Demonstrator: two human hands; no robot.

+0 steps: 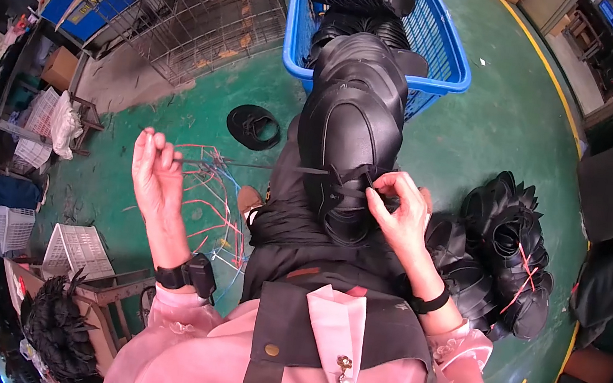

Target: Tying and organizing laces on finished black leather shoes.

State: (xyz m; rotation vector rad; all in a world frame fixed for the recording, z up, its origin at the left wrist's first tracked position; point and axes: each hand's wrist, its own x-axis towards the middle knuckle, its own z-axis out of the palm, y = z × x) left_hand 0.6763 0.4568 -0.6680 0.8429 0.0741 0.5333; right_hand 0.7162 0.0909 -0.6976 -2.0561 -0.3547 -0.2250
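Across my lap lies a row of nested black leather shoe uppers (pixel 354 124), running up to a blue basket (pixel 453 79). My left hand (pixel 157 176) is out to the left with its fingers closed on a thin dark cord (pixel 248 164). The cord stretches taut from there to the nearest shoe upper. At the right side of that upper, my right hand (pixel 403 210) pinches a black piece at its opening, with thumb and forefinger together. Whether that piece is a lace end or a tab, I cannot tell.
More black uppers, bundled with red string (pixel 522 278), lie on the green floor at the right. A loose black piece (pixel 254 127) and tangled red and blue strings (pixel 224 196) are on the left. A wire cage (pixel 207 8) stands behind, and a white crate (pixel 80 251) sits near left.
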